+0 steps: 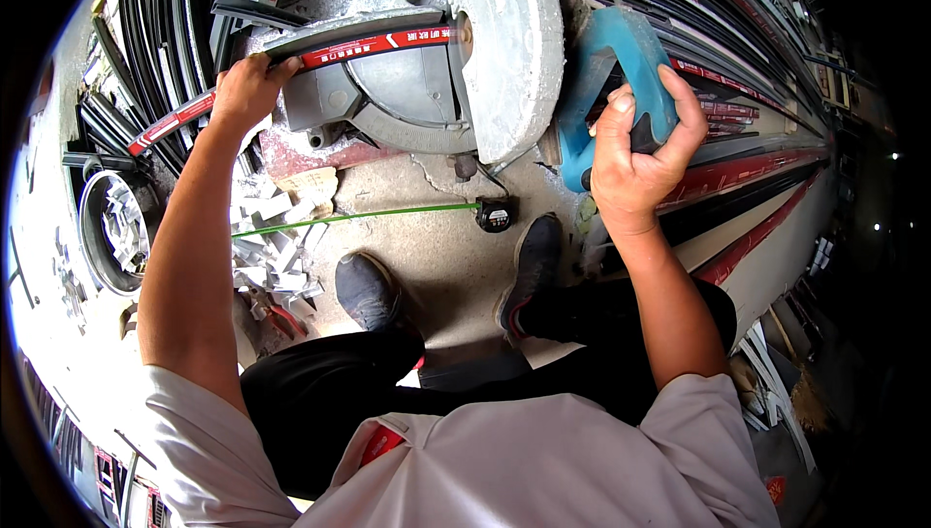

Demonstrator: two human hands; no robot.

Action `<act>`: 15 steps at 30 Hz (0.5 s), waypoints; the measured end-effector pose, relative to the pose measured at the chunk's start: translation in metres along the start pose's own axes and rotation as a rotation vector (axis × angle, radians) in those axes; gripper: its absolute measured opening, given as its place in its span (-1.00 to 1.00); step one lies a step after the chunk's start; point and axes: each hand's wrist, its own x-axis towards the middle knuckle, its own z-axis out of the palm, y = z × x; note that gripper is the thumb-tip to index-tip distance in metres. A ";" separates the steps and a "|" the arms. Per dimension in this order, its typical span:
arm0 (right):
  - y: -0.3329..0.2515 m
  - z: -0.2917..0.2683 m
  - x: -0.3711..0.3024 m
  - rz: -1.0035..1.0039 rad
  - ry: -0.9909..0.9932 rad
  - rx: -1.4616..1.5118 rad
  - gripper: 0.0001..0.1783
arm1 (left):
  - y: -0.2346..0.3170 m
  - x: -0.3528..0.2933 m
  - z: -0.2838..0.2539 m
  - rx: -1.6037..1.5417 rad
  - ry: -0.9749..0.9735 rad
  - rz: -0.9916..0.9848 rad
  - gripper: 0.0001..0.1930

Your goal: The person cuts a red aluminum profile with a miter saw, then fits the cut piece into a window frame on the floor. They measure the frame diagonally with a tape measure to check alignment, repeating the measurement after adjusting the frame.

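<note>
My left hand [250, 94] is closed on a long window-frame profile strip [373, 45] covered with red film. The strip lies across the grey base [402, 87] of a mitre saw, its right end at the saw's blade guard [514, 53], which is coated in pale dust. On the right, my right hand [638, 161] is wrapped round the saw's blue handle [642, 48], with some fingers hidden behind it. The guard hides most of the blade, and I cannot tell whether it is turning.
A black tape measure [497, 215] sits on the floor between saw and feet, its green tape [378, 214] drawn out leftward. White offcuts [281, 255] and red-handled pliers [285, 320] lie at left, beside a round container [89, 227]. Long profiles [737, 155] are stacked at right.
</note>
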 end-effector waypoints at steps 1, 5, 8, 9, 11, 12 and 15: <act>0.000 0.000 0.000 -0.002 0.001 0.003 -0.48 | -0.001 0.000 0.000 -0.004 0.002 0.006 -0.35; 0.000 0.000 0.000 -0.009 0.003 0.001 -0.48 | -0.003 0.000 0.001 -0.024 0.003 0.015 -0.32; -0.001 -0.001 0.002 -0.004 -0.006 0.009 -0.49 | -0.006 0.002 0.002 -0.015 0.016 0.028 -0.30; -0.001 -0.001 0.003 -0.002 -0.010 0.019 -0.49 | -0.006 0.002 0.003 -0.006 0.021 0.037 -0.30; -0.002 0.000 0.004 0.003 -0.017 0.038 -0.49 | -0.005 0.001 0.003 0.004 0.013 0.028 -0.30; -0.002 0.000 0.005 0.000 -0.019 0.040 -0.49 | -0.005 0.002 0.002 0.009 0.012 0.025 -0.30; -0.006 -0.001 0.011 -0.011 -0.022 0.012 -0.50 | -0.006 0.002 0.002 0.010 0.018 0.031 -0.31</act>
